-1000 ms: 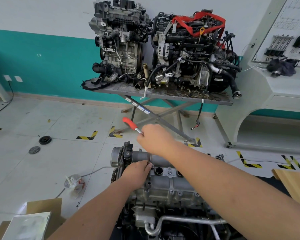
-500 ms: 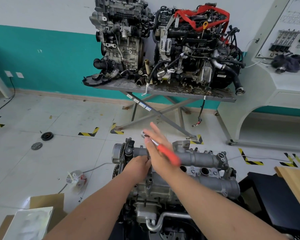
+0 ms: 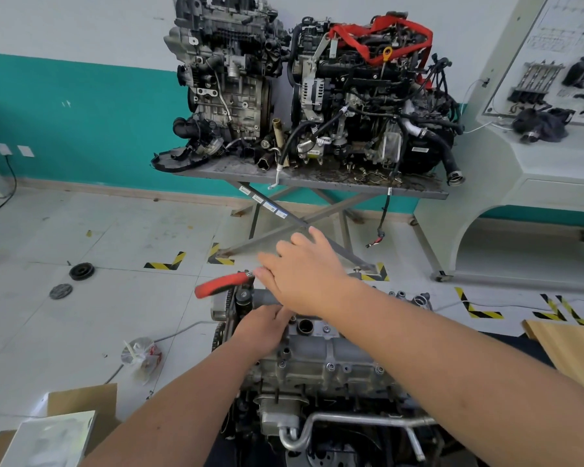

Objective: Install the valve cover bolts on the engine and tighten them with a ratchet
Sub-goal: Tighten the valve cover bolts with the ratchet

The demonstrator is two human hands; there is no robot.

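Observation:
The engine (image 3: 317, 362) with its grey valve cover stands low in the centre. A ratchet with a red handle (image 3: 220, 284) lies level over the cover's far left end, handle pointing left. My right hand (image 3: 300, 274) hovers above the ratchet's metal shaft, fingers straight and blurred, touching the shaft near the handle. My left hand (image 3: 262, 330) rests on the cover's left end just below, with its fingertips tucked under the right hand. The ratchet head and the bolt under it are hidden. Several bolts (image 3: 331, 366) sit along the cover's near edge.
Two other engines (image 3: 304, 96) stand on a scissor-leg table (image 3: 317, 183) against the far wall. A white training console (image 3: 536, 156) is at the right. A wooden board (image 3: 573, 348) lies right of the engine. Cardboard boxes (image 3: 58, 429) and a plastic bag (image 3: 140, 353) are on the floor at left.
The ratchet handle has swung round from pointing right to pointing left. My right hand has gone from gripping it to lying flat over the shaft. My left hand has stayed put.

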